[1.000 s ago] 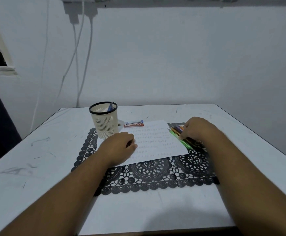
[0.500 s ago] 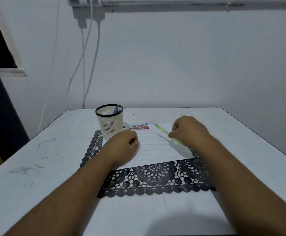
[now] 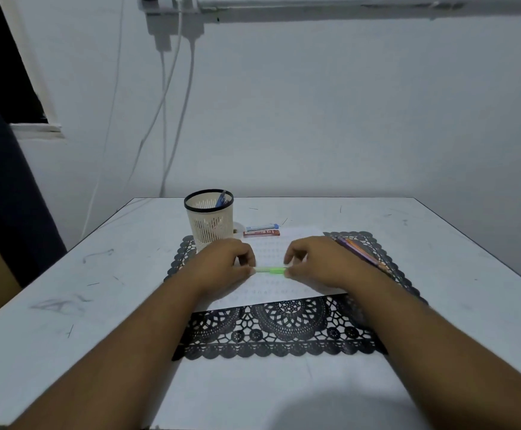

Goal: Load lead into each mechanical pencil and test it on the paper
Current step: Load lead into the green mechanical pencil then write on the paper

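Green mechanical pencil is held level over the paper, pinched at either end by the left hand and right hand. Both tips are hidden by curled fingers. More pencils are half covered behind the right wrist; printed marks on the sheet can't be read.

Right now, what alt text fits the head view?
Both hands, left hand and right hand, hold a green mechanical pencil level above the paper. A mesh pen cup and two lead cases sit behind.
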Motion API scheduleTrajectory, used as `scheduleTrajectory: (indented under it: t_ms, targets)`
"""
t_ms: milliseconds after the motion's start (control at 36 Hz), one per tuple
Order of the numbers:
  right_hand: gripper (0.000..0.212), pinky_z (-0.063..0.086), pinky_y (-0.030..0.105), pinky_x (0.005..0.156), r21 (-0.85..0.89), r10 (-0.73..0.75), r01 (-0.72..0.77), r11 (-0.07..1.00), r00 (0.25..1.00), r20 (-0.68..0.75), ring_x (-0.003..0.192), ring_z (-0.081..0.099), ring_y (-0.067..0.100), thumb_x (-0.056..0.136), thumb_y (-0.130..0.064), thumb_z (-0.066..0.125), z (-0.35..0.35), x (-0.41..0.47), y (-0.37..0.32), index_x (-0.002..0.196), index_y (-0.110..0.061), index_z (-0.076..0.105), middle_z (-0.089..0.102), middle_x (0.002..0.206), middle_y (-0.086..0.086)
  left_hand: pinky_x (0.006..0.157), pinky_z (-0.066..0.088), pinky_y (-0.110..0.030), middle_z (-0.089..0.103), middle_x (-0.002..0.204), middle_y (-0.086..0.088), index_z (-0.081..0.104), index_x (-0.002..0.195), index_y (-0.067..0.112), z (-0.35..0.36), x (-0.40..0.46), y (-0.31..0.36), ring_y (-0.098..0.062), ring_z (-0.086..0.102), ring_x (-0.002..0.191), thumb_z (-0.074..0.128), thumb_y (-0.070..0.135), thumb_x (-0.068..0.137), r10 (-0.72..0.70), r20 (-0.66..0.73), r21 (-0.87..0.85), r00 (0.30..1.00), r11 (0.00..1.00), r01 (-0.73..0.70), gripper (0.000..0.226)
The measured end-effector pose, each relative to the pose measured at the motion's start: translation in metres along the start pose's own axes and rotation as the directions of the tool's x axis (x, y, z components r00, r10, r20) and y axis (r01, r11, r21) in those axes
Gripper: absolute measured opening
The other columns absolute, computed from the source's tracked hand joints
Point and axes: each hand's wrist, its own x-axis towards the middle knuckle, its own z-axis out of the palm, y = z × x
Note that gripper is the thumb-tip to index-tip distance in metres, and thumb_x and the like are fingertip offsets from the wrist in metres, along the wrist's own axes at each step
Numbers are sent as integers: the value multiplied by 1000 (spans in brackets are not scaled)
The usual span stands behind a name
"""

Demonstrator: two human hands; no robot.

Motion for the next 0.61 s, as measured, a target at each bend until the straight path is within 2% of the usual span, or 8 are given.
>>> scheduleTrajectory:
  t_ms: [111,139,194,250,306,389,500,611]
  targets:
    - [7,49,29,74,111,16,-20,994,999,41,85,62,12,90,-35,77,-3,1,19,96,-34,73,68,95,-11,65,42,-22,67,90,15,69,87,28,-8,1,-6,1,57,78,72,27,93,-50,81,-2,995,999,51,7]
    - [12,48,29,79,100,10,-12,995,1000,29,93,61,11,91,-38,77,-3,2,20,102,-35,71,65,103,-12,66,42,-21,68,90,15,69,89,29,-8,1,-8,1,58,80,72,27,94,-67,97,-13,993,998,69,6]
    - [35,45,35,100,23,-18,18,1000,1000,-1,122,53,15,94,-48,73,-1,5,23,126,-37,64,58,130,-12,68,43,-22,68,92,14,68,91,29,-8,1,-9,-1,59,83,71,28,95,-87,126,-25,988,996,91,5]
    - [63,31,40,119,-57,-16,17,998,1000,26,148,34,19,97,-59,63,1,4,21,153,-37,44,42,159,-8,69,44,-23,68,94,14,67,92,30,-10,1,-10,-2,59,86,69,28,96,-99,147,-16,984,995,102,5]
    - [78,14,40,129,-149,32,-12,989,991,134,160,13,18,101,-67,50,4,4,19,166,-34,21,17,174,-7,72,45,-24,67,96,15,65,93,31,-13,2,-9,-3,59,88,67,30,98,-109,172,26,979,994,106,5]
    - [81,7,43,131,-232,81,-32,972,975,208,162,3,18,100,-74,39,6,4,18,167,-35,15,4,176,-5,75,46,-25,66,97,15,64,94,31,-16,3,-8,-4,59,91,65,32,98,-130,198,66,972,991,120,5]
    - [82,13,46,130,-256,108,-52,965,972,209,161,8,18,98,-76,40,7,-1,12,166,-38,17,8,176,-6,69,40,-24,66,95,15,63,87,32,-20,1,-10,-4,57,88,67,31,98,-159,226,78,961,986,145,12]
    - [77,18,46,129,-292,135,-63,954,964,231,160,14,20,99,-71,46,1,-10,-3,165,-38,23,15,175,-6,72,41,-26,66,94,16,64,86,32,-25,0,-11,-5,57,89,67,31,97,-178,279,94,944,983,158,12]
